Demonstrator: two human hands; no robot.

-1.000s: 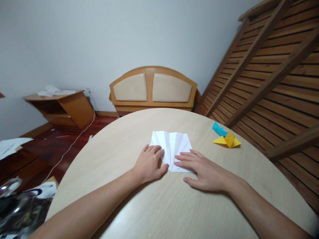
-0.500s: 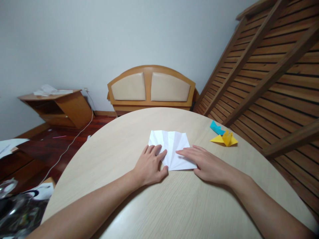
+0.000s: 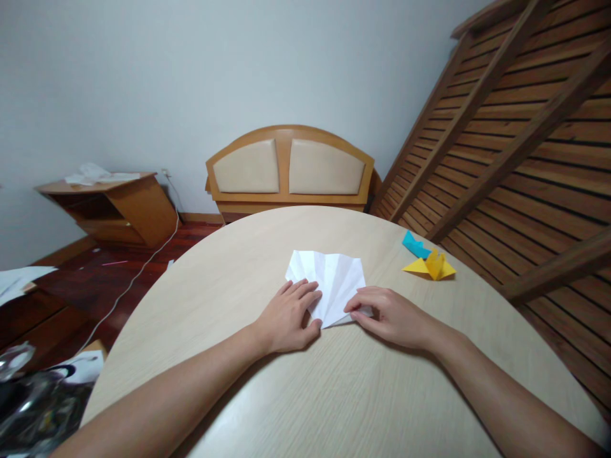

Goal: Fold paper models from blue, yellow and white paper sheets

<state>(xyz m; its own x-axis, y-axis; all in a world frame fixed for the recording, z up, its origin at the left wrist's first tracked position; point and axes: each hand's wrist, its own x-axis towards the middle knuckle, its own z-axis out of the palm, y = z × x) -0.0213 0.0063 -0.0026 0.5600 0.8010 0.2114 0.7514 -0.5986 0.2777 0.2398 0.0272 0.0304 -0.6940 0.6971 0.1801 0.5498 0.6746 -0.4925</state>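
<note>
A sheet of white paper (image 3: 329, 273) with creases fanning out from its near edge lies on the pale round table (image 3: 267, 242). My left hand (image 3: 291, 318) rests on the paper's left part, fingers stretched and spread, thumb near the bottom point of the creases. At the right near edge, my right hand (image 3: 382, 315) pinches the paper between thumb and fingers, and that edge is slightly lifted. The part of the sheet under both hands is hidden.
To the right on the table sit a yellow folded paper figure (image 3: 433, 266) and a blue folded paper piece (image 3: 416, 245). Behind the table stands a headboard (image 3: 284, 166). Wooden slats (image 3: 515, 159) lean at the right, and a low cabinet (image 3: 128, 213) stands at the left.
My right hand has gone from lying flat on the paper to pinching its right near edge, drawing it up and inward. My left hand has barely moved.
</note>
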